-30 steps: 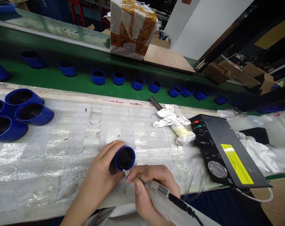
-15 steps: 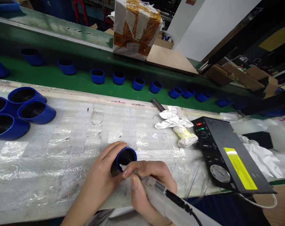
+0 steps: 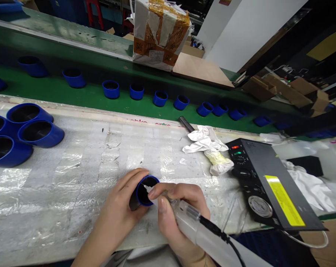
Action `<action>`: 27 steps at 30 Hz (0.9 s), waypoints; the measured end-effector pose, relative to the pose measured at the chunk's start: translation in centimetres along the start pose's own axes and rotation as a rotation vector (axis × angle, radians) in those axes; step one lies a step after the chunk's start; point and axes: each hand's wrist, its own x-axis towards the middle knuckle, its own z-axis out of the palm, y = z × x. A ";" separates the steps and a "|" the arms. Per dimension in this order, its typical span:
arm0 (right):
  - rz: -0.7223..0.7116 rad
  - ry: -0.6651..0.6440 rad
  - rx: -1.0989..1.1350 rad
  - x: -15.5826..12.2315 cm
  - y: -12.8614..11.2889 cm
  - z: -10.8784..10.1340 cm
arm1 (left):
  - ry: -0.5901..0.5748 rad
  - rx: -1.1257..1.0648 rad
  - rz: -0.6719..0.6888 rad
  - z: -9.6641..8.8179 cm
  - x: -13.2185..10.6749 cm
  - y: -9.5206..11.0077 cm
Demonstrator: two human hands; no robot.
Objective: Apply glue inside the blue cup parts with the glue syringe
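Near the front of the bench, my left hand (image 3: 123, 204) is wrapped round a blue cup-shaped ring (image 3: 147, 178) with a black inside. Its mouth is tilted up toward me. My right hand (image 3: 181, 215) grips a translucent dispensing syringe (image 3: 184, 218) with a black cable or hose along its barrel. The white nozzle points into the mouth of the ring, near the inner wall; whether it touches there I cannot tell. Several more blue rings (image 3: 41, 133) stand grouped at the left of the bench.
A black control box (image 3: 268, 181) with a gauge and lit buttons sits at the right. Crumpled white cloths (image 3: 205, 140) and a dark ribbed rod (image 3: 186, 124) lie beside it. Beyond the bench, a green conveyor belt (image 3: 92, 98) carries a row of blue rings. A taped carton (image 3: 159, 37) stands behind.
My right hand has shifted the syringe nozzle upward, from the lower part of the ring's mouth toward its upper part. The rings on the green belt have moved slightly left.
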 end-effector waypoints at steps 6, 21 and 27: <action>-0.092 -0.022 0.057 0.6 1.2 -0.7 | 0.007 -0.001 -0.042 -0.2 0.1 0.2; -0.096 0.034 -0.078 1.0 1.1 -1.7 | 0.047 0.024 -0.019 0.8 -0.7 -1.0; -0.068 -0.001 0.015 0.8 0.7 -1.1 | 0.050 0.039 -0.015 0.7 -0.6 -0.9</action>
